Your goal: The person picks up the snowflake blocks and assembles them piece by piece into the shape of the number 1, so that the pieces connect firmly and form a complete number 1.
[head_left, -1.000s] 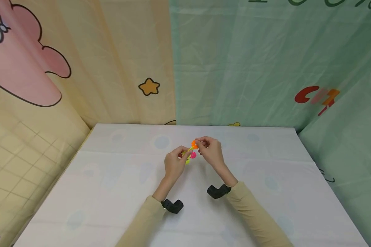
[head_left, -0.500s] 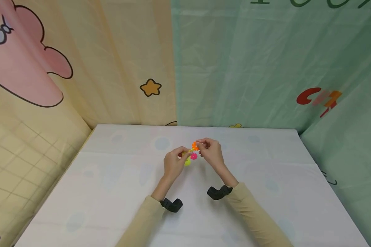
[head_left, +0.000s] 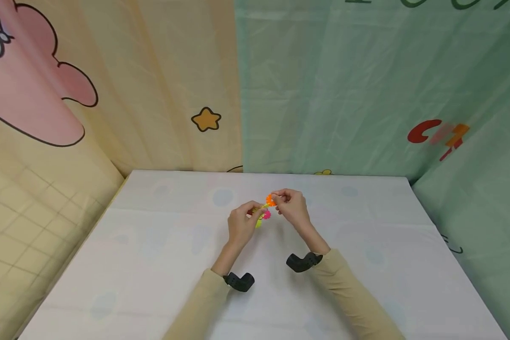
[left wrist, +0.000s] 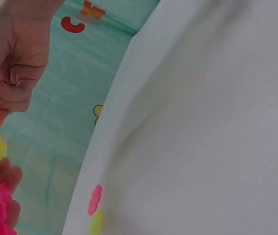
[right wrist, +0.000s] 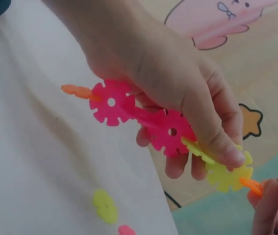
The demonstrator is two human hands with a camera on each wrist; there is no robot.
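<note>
My left hand [head_left: 240,225] holds a chain of flower-shaped plastic snowflake discs, its thumb pressing a yellow disc [right wrist: 222,176]. Along the chain in the right wrist view are two pink discs [right wrist: 165,142], another yellow disc partly under the fingers, and an orange disc [right wrist: 75,91] at the far end. At the near end, my right hand [head_left: 293,208] pinches a second orange disc [head_left: 270,201], which meets the yellow one; its fingers hide how deep the slots sit. Below the hands are a separate pink disc [head_left: 267,215] and a yellow-green disc [right wrist: 104,205].
A white-covered table [head_left: 161,264] spreads under both arms. Patterned curtains [head_left: 323,94] hang behind its back edge and along the sides. Each wrist wears a black camera mount [head_left: 240,282].
Both hands keep their grip on the chain. The right hand and its orange disc have shifted slightly to the right; the view itself sways a little.
</note>
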